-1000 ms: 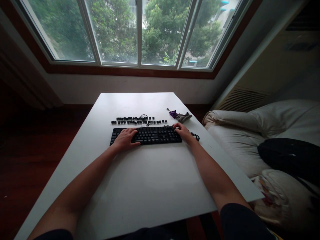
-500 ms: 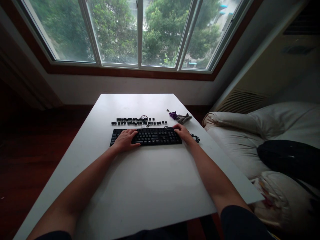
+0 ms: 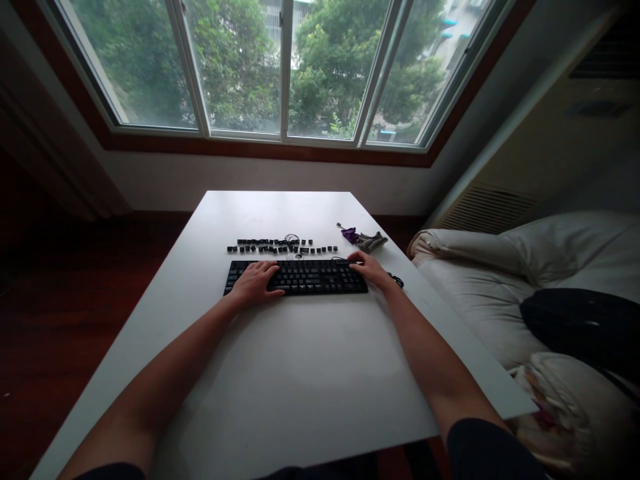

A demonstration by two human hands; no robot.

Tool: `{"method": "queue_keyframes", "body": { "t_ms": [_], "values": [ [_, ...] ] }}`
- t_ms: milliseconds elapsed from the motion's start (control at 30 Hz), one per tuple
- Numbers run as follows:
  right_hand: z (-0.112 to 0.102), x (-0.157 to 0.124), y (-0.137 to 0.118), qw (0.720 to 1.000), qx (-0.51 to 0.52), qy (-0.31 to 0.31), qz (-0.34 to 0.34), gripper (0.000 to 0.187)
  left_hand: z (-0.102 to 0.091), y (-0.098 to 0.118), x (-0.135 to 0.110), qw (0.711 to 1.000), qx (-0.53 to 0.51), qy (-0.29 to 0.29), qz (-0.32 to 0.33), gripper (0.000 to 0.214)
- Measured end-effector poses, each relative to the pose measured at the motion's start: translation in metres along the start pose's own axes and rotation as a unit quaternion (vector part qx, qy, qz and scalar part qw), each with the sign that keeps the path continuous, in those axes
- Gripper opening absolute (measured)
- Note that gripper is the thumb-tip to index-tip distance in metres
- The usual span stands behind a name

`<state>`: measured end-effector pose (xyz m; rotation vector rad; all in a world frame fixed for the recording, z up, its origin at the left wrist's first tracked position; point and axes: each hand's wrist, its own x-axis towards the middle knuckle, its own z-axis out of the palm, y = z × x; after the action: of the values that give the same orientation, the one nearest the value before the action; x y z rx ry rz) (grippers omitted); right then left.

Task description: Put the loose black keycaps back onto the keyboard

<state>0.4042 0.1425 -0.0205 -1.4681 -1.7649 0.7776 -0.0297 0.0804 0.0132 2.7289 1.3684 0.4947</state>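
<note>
A black computer keyboard (image 3: 305, 279) lies flat across the white table. My left hand (image 3: 256, 281) rests palm down over its left part, fingers stretched forward over the keys and thumb out towards the front edge. At the opposite end, my right hand (image 3: 369, 268) is closed around the back right corner, with fingers at the rear edge and thumb on the keys. Just behind the keyboard, several loose black keycaps (image 3: 260, 250) stand in two rows. Two thin wire loops (image 3: 292, 238) lie among them.
A purple and grey cloth bundle (image 3: 367, 240) lies behind my right hand. A black cable (image 3: 397, 281) is coiled at the keyboard's right end. The white table (image 3: 310, 373) extends towards me. To the right stands a pale sofa (image 3: 465, 260) with a black bag (image 3: 580, 327).
The whole view has shifted slightly, so everything sits a little lower and further right. Both hands keep their places on the keyboard.
</note>
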Motion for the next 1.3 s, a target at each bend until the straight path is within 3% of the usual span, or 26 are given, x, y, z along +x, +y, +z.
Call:
{"method": "queue_keyframes", "body": {
  "t_ms": [200, 333, 500, 700, 867, 1067, 1300],
  "values": [
    [0.005, 0.027, 0.003, 0.997, -0.068, 0.045, -0.001, 0.019, -0.001, 0.003, 0.0, 1.0, 0.001, 0.0, 0.001, 0.068],
    [0.015, 0.049, -0.006, 0.991, -0.133, 0.028, 0.001, 0.028, -0.002, 0.004, 0.001, 1.0, 0.0, -0.001, 0.0, 0.068],
    [0.028, 0.071, -0.018, 0.971, -0.232, 0.058, 0.002, 0.038, -0.001, 0.001, 0.001, 1.0, 0.004, 0.0, 0.002, 0.068],
    [0.031, 0.082, -0.021, 0.957, -0.286, 0.04, -0.003, 0.018, -0.001, -0.001, 0.001, 1.0, 0.004, 0.002, 0.007, 0.069],
    [0.024, 0.077, -0.019, 0.961, -0.274, 0.031, -0.026, 0.017, -0.002, -0.001, 0.001, 1.0, -0.001, -0.002, 0.002, 0.069],
    [0.004, 0.05, -0.021, 0.972, -0.224, 0.023, -0.065, 0.018, -0.001, -0.001, -0.001, 1.0, 0.001, 0.003, 0.005, 0.068],
    [-0.013, 0.008, -0.022, 0.973, -0.185, -0.057, -0.123, 0.018, -0.002, 0.001, -0.002, 1.0, 0.004, 0.001, 0.007, 0.068]
  ]
}}
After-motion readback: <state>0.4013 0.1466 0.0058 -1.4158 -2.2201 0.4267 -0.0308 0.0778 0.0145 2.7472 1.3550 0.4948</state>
